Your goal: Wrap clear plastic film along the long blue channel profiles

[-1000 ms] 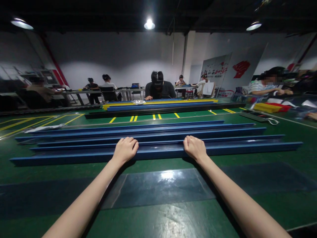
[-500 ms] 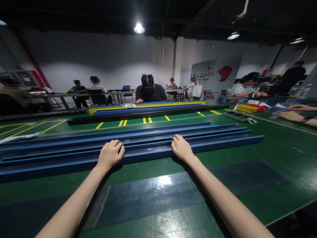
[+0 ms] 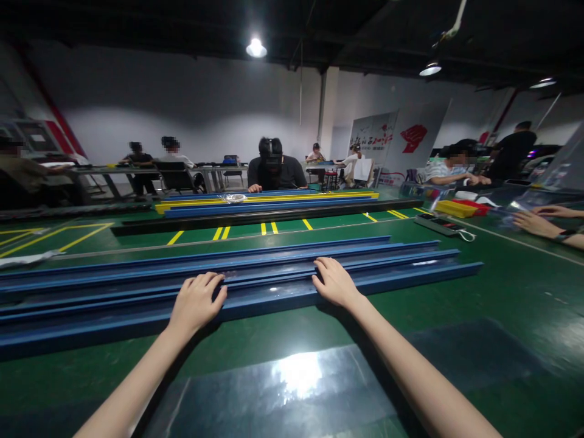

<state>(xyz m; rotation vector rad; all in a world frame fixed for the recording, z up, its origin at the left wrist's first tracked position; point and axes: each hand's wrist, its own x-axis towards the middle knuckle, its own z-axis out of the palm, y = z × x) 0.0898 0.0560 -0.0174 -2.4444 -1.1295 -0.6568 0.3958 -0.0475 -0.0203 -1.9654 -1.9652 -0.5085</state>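
Several long blue channels (image 3: 274, 300) lie side by side across the green table (image 3: 515, 304). My left hand (image 3: 197, 302) rests on the nearest channels, left of centre, with its thumb apart from the fingers. Farther right, my right hand (image 3: 335, 282) lies over the same channels, its fingers reaching across a raised edge and its thumb spread away. Both hands touch the channels from above, and the fingertips are partly hidden behind the edges. In front of the channels, a clear sheet (image 3: 274, 389) lies flat and reflects the light.
Black (image 3: 274, 217), yellow and blue strips lie farther back, before a seated person (image 3: 276, 167). At the right are a phone (image 3: 440, 225), a yellow tray (image 3: 455, 208), a red tray and another person's hands (image 3: 541, 222).
The fingers of both hands have spread from a more curled grip on the channels. The channels and the clear sheet appear lower in view, and the near channels' spacing looks changed.
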